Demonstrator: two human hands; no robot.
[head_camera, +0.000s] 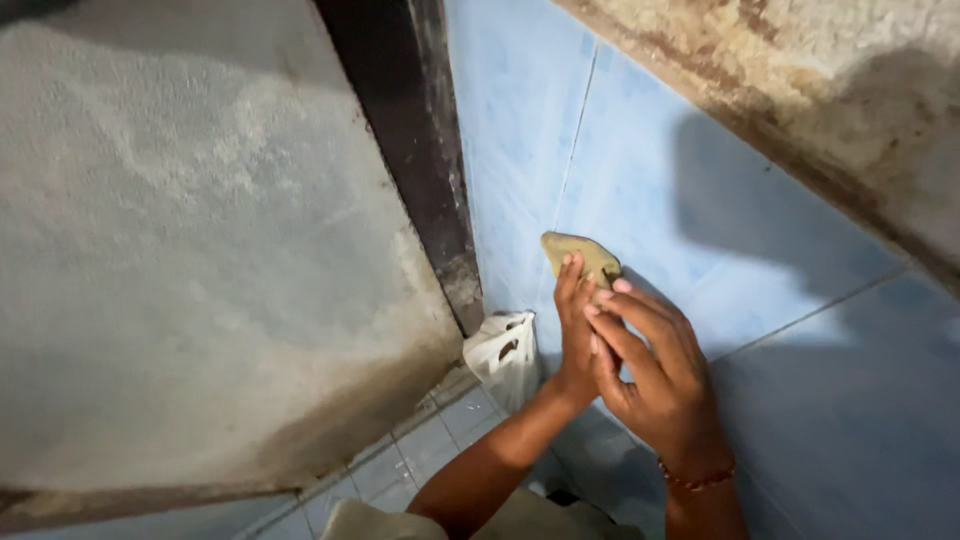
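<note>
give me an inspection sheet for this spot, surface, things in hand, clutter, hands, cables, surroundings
surface: light blue wall tiles with thin grout lines; above them a stained, rough plaster band.
job's things: a yellowish-green scrub pad, pressed flat against the tile.
clutter: a white plastic bag at the foot of the wall, in the corner.
hands: left hand has its fingers laid on the pad; right hand lies over the left, fingertips at the pad's edge, a beaded bracelet on the wrist.
cables: nothing seen.
surroundings: a dark door frame, a grey rough panel left of it, small pale floor tiles below.
</note>
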